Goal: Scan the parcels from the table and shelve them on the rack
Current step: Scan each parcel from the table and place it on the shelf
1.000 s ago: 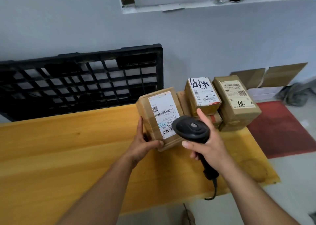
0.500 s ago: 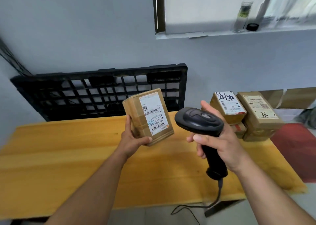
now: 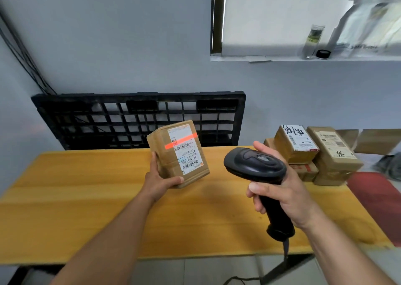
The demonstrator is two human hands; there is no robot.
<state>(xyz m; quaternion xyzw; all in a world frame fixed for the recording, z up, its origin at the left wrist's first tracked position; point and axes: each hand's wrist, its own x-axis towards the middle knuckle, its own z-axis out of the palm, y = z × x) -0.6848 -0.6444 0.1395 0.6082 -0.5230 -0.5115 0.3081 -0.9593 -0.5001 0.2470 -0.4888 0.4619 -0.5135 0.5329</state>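
Left hand (image 3: pixel 161 181) grips a parcel (image 3: pixel 167 154) above the table (image 3: pixel 86 198), right hand (image 3: pixel 282 195) clasps the scanner (image 3: pixel 256 165), red beam (image 3: pixel 181 141) crossing the label (image 3: pixel 188 156); more parcels (image 3: pixel 314 154) wait at 3 o'clock, rack unseen, so likely early going.

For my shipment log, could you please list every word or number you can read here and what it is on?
"507 N705 A58": shipping label of the parcel in the left hand, turned sideways.
Black marker scrawl, label of the top stacked parcel: illegible.
Handwritten mark, rightmost parcel: unclear.
Fine print on all labels: too small.
Barcode scanner: no text visible.
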